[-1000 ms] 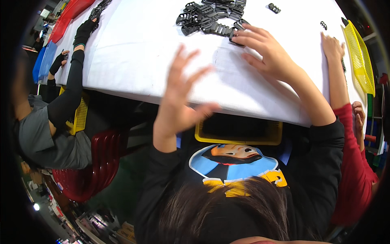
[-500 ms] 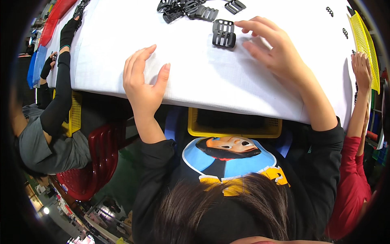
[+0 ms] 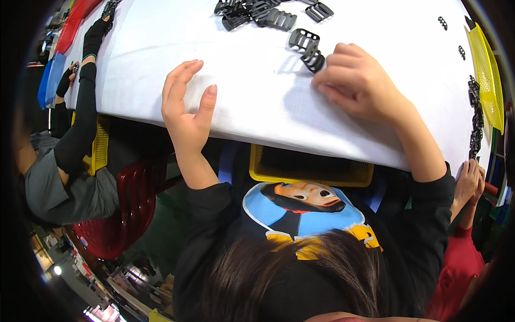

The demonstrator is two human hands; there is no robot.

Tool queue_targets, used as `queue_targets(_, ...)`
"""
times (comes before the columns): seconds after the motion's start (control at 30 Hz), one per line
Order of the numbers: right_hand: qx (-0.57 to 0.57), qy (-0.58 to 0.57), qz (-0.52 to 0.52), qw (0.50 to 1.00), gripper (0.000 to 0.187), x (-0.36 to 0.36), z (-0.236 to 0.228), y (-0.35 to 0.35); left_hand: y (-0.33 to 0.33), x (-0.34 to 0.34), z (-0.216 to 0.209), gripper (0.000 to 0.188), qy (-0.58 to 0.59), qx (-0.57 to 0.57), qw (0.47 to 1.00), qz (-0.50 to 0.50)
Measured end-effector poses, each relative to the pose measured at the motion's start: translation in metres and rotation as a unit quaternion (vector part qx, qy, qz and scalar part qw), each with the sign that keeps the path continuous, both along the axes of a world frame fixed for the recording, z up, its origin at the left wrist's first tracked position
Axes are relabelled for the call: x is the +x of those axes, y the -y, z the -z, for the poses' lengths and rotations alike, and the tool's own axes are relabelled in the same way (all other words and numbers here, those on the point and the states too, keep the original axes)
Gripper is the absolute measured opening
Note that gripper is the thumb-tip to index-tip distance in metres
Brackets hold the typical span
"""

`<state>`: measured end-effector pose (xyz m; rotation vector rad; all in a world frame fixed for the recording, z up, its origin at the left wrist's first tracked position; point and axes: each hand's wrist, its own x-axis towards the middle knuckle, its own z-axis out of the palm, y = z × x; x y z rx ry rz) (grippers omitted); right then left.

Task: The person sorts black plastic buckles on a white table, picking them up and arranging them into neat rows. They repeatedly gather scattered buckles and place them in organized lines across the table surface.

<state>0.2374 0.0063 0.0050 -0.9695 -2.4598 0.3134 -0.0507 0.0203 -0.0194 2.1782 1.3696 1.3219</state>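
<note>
My left hand hovers over the near edge of the white-covered table, open, its thumb apart from the fingers and nothing in it. My right hand is curled, fingertips bent toward the thumb and slightly blurred. Whatever it may hold is hidden. Just beyond its fingertips lies a black plastic slotted buckle, tilted; I cannot tell whether the fingers touch it. Against its far end sits another black slotted buckle.
Several black buckles are heaped at the far middle, with a separate buckle to their right. A yellow basket sits below the table edge. Co-workers' hands are at the right edge, beside a row of black pieces.
My right hand has moved nearer and its fingers have curled in. The nearer buckle has turned and tilted, and the pair has shifted slightly. My left hand stays about where it was.
</note>
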Motion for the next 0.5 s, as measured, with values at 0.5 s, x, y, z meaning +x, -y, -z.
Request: queue_targets(0.5,-0.014,0.001,0.24,0.971,0.03,-0.016,0.002,0.001,-0.003,0.005,0.002,0.026,-0.049,0.013,0.999,0.001)
